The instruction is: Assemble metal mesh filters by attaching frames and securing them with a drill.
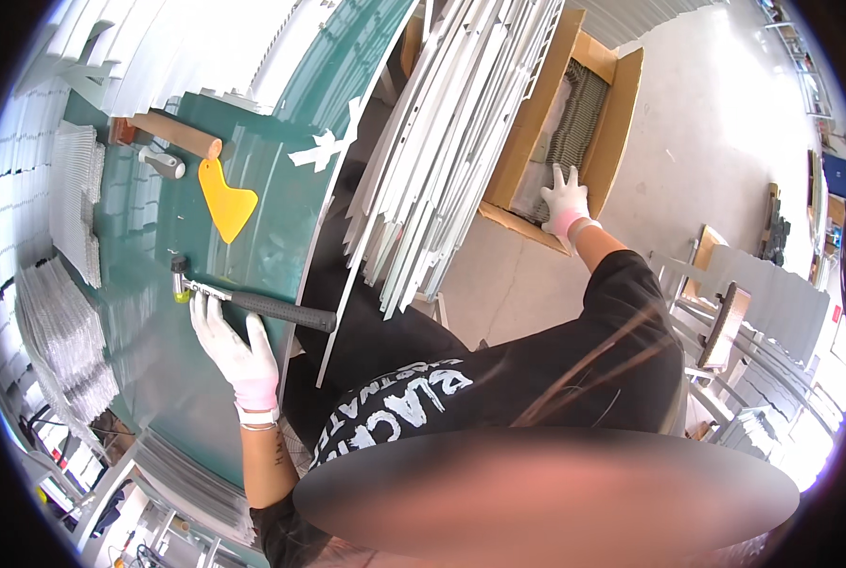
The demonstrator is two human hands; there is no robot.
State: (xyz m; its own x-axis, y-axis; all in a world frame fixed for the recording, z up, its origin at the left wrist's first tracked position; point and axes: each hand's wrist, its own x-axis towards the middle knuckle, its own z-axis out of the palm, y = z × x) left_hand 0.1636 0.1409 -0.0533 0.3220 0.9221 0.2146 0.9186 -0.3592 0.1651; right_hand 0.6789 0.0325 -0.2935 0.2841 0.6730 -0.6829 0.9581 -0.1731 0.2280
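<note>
My left hand point(232, 352), in a white glove with a pink cuff, lies on the green tabletop point(158, 350) with its fingers stretched out. Its fingertips are at the neck of a small mallet point(281, 310) with a black grip and a black and yellow-green head; whether they touch it I cannot tell. Off to the right, my right hand point(565, 201), gloved the same way, reaches over the near end of a long cardboard box point(622, 123). Its fingers are spread beside a row of closely packed dark grey ribbed parts point(579, 109) in the box.
Long white metal strips point(442, 142) lie between table and box. On the table are a yellow scraper point(226, 201), a brown roll point(177, 134), a grey-handled tool point(163, 163) and white tape pieces point(324, 150). Stacked ribbed panels point(63, 331) line the left side; a chair point(726, 327) stands at right.
</note>
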